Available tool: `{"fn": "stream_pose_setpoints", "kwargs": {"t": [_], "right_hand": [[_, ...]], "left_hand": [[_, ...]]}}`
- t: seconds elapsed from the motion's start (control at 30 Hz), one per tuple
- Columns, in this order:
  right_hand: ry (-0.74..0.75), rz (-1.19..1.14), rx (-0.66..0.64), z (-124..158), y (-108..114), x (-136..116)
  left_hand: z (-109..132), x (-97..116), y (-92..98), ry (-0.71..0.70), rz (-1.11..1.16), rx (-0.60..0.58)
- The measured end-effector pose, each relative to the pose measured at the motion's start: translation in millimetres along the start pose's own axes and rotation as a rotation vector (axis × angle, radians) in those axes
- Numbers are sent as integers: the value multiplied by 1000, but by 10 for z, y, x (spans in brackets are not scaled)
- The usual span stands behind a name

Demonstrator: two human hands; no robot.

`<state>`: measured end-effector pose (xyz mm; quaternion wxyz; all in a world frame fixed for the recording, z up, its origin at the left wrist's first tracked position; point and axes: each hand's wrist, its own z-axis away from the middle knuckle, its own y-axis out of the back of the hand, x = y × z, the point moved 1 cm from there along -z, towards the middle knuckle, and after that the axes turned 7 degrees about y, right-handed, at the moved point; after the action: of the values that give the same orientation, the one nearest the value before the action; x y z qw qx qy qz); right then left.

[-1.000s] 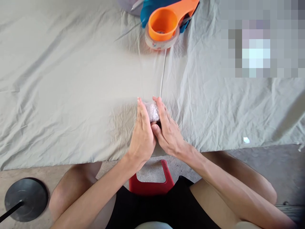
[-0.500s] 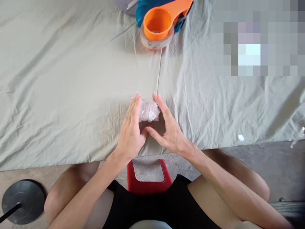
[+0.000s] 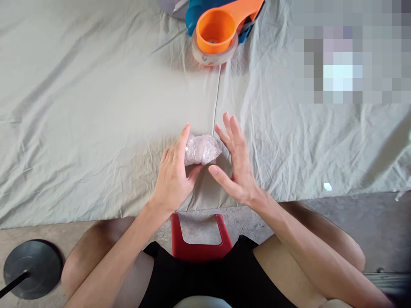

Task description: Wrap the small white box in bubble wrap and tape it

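A small bundle in clear bubble wrap (image 3: 203, 149) is near the front edge of the cloth-covered table (image 3: 105, 107). My left hand (image 3: 173, 171) grips its left end, fingers along the far side and thumb at the near side. Whatever is inside the wrap cannot be made out. To the right of the bundle, my right hand (image 3: 239, 167) is open, its fingers spread and apart from the wrap.
At the back stands an orange tape dispenser (image 3: 215, 32) with a roll of clear tape (image 3: 215, 57), beside a blue object (image 3: 195, 13). A small shiny scrap (image 3: 328, 187) lies near the right front edge. Below are a red stool (image 3: 202, 250) and a round black base (image 3: 34, 269).
My right hand has let go of the bundle and drawn back to the right, its fingers spreading. The left hand keeps its hold, and more of the wrap's right end shows.
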<state>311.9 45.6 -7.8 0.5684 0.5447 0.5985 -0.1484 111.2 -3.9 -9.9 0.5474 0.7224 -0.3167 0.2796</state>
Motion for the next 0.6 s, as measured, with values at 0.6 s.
{"fn": "stream_pose_setpoints", "kwargs": {"t": [0.6], "right_hand": [[352, 403, 61, -35, -3, 60]], "left_hand": [[-12, 25, 129, 60, 38, -160]]}}
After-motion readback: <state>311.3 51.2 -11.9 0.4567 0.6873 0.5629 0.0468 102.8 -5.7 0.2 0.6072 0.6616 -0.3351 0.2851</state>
